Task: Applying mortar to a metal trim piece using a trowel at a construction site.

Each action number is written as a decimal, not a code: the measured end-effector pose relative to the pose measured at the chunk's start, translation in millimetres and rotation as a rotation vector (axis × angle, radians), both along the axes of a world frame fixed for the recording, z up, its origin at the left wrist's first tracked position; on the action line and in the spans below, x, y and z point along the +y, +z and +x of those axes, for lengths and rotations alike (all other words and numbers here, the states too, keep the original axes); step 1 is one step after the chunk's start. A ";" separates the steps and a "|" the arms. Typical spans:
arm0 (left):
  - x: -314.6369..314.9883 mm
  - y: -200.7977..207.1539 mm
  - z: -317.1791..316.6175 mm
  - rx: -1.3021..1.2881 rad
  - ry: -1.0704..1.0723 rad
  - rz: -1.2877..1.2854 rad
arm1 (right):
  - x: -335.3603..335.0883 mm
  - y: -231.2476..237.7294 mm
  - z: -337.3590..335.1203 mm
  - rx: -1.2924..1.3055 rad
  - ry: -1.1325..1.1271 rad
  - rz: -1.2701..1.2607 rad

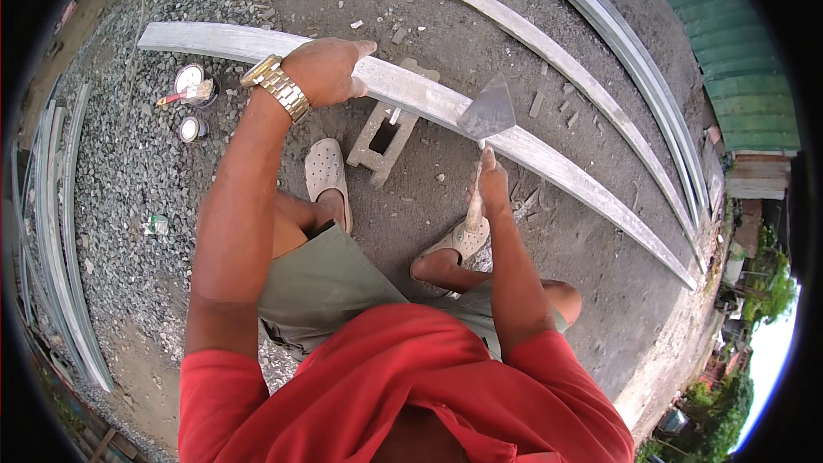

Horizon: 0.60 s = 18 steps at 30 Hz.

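A long whitish-grey metal bar (566,167) crosses in front of me and passes over a hollow concrete block (381,141). My left hand (324,71), with a gold watch (279,88) at the wrist, grips the bar left of its middle, fingers wrapped over it. In my right hand (490,182) is a pointed trowel (489,109), held by its worn handle. The trowel's flat blade lies over the bar, right of the block; whether it touches the surface I cannot tell.
Gravel (137,197) covers the left ground. An open paint can (190,79) with a paintbrush (184,93) across it stands near a smaller can (193,129). Another whitish bar (549,51) and several metal lengths (634,56) lie at right; more lengths (60,231) lie far left.
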<state>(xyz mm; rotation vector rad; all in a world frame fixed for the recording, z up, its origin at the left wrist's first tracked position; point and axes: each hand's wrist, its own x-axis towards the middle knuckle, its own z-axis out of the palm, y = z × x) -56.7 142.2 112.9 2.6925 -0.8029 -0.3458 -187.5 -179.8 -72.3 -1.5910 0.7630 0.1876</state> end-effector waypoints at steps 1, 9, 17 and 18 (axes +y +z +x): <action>-4.3 -0.3 1.0 -0.002 -0.005 0.003 | 18.6 -1.5 10.3 0.012 0.069 -0.030; 9.7 -5.1 -7.7 0.053 0.017 -0.006 | -23.2 -0.1 -9.4 0.021 -0.057 0.208; -2.8 -11.3 6.7 -0.015 -0.020 -0.058 | 36.4 -12.0 12.5 0.015 -0.065 0.241; -6.5 -11.9 7.0 0.003 -0.027 -0.082 | 38.7 -13.6 15.4 0.019 -0.034 0.170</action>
